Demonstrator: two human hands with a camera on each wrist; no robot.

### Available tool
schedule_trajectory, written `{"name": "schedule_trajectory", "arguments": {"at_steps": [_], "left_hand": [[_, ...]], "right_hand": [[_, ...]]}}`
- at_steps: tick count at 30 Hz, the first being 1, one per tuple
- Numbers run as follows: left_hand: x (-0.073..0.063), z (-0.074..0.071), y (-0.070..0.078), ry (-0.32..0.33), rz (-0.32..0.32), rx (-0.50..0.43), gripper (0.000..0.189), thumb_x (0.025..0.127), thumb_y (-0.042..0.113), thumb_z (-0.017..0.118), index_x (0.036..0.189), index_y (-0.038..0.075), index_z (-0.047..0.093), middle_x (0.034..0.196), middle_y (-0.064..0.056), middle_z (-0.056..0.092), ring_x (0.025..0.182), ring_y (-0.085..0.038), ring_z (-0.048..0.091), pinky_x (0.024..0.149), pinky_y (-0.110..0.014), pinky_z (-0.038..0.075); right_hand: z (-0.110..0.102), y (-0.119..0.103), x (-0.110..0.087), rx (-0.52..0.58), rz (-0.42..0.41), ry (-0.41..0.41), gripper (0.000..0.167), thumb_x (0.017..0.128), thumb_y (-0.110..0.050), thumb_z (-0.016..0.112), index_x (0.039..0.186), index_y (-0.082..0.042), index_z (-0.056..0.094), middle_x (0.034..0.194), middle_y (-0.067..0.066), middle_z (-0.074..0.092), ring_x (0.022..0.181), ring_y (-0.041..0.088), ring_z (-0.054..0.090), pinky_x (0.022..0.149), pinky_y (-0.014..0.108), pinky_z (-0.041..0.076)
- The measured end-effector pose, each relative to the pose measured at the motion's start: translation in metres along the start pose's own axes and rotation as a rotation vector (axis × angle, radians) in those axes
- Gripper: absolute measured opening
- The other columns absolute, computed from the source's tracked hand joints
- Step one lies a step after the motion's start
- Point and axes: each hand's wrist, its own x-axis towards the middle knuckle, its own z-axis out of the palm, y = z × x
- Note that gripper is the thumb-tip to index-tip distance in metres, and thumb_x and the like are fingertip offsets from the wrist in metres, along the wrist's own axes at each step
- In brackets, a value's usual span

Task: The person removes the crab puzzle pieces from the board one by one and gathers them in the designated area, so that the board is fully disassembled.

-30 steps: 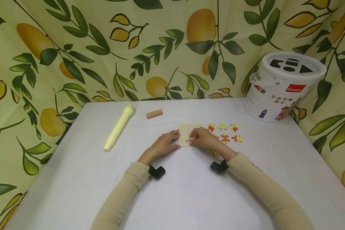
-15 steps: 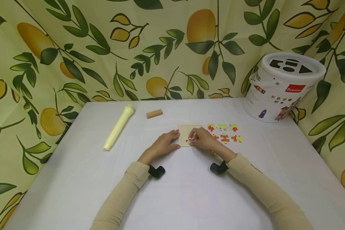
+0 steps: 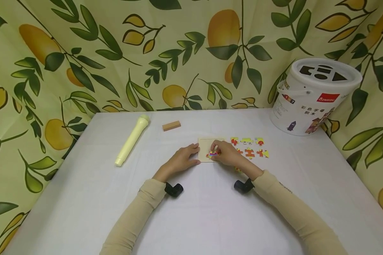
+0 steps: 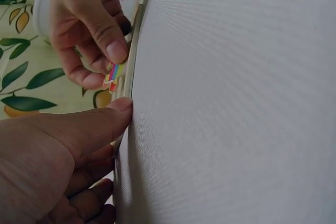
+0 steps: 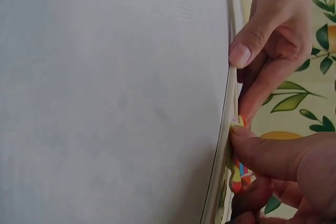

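Observation:
A small pale wooden puzzle board (image 3: 205, 144) with a raised border lies flat on the white table. My left hand (image 3: 182, 159) holds the board's left edge, thumb at the near corner and fingers farther up. Over the board's near side, my right hand (image 3: 227, 153) pinches a rainbow-striped puzzle piece (image 3: 213, 154) between thumb and fingers. In the left wrist view this piece (image 4: 116, 72) shows close over the board, below the right thumb. Both hands' fingertips nearly meet in the right wrist view, where the piece (image 5: 240, 167) is partly hidden by fingers.
Several red and yellow puzzle pieces (image 3: 250, 153) lie right of the board, some behind the right forearm. A wooden block (image 3: 171, 126) and a pale yellow toy microphone (image 3: 132, 141) lie to the left. A white bucket (image 3: 309, 102) stands back right, before a patterned curtain (image 3: 185, 53).
My right fingertips have shifted slightly on the piece, and more of its rainbow print shows. The left hand and the board stay where they were.

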Motion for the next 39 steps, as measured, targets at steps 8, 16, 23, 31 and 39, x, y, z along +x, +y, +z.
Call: {"name": "schedule_trajectory", "arguments": {"at_steps": [8, 16, 23, 31, 39], "left_hand": [[0.001, 0.000, 0.000, -0.005, -0.004, 0.002, 0.054, 0.086, 0.022, 0.064, 0.132, -0.001, 0.047, 0.146, -0.011, 0.037, 0.136, -0.027, 0.032, 0.111, -0.039, 0.028], [0.003, 0.003, 0.000, -0.012, 0.006, 0.003, 0.054, 0.087, 0.022, 0.064, 0.132, -0.002, 0.046, 0.145, -0.011, 0.037, 0.136, -0.028, 0.032, 0.111, -0.040, 0.028], [0.002, 0.004, 0.001, -0.018, 0.013, 0.008, 0.055, 0.087, 0.022, 0.063, 0.133, -0.002, 0.045, 0.146, -0.011, 0.036, 0.136, -0.028, 0.031, 0.111, -0.039, 0.027], [0.002, 0.003, 0.004, -0.021, -0.021, 0.009, 0.055, 0.087, 0.022, 0.063, 0.133, 0.000, 0.045, 0.146, -0.010, 0.035, 0.137, -0.025, 0.030, 0.111, -0.039, 0.027], [0.004, 0.000, 0.001, -0.018, -0.032, 0.029, 0.055, 0.088, 0.023, 0.063, 0.134, 0.000, 0.044, 0.147, -0.009, 0.035, 0.137, -0.024, 0.030, 0.112, -0.039, 0.026]], "right_hand": [[-0.010, 0.008, 0.003, 0.106, 0.023, 0.015, 0.009, 0.086, -0.010, 0.062, 0.090, -0.010, 0.070, 0.085, 0.004, 0.066, 0.075, 0.017, 0.051, 0.066, 0.025, 0.042], [-0.018, 0.013, 0.005, 0.259, 0.156, -0.018, 0.014, 0.087, -0.018, 0.063, 0.098, -0.012, 0.071, 0.097, 0.005, 0.068, 0.086, 0.019, 0.055, 0.079, 0.030, 0.045], [-0.036, 0.032, -0.009, 0.298, 0.248, -0.037, 0.017, 0.087, -0.018, 0.063, 0.101, -0.011, 0.071, 0.099, 0.006, 0.067, 0.075, 0.017, 0.052, 0.064, 0.022, 0.044], [-0.064, 0.073, -0.046, 0.233, 0.294, -0.066, 0.022, 0.085, -0.020, 0.065, 0.103, -0.007, 0.071, 0.107, 0.009, 0.067, 0.086, 0.017, 0.052, 0.066, 0.022, 0.043], [-0.069, 0.094, -0.074, 0.196, 0.280, -0.048, 0.020, 0.084, -0.017, 0.066, 0.096, -0.002, 0.071, 0.102, 0.012, 0.069, 0.099, 0.023, 0.053, 0.082, 0.030, 0.044]]}}
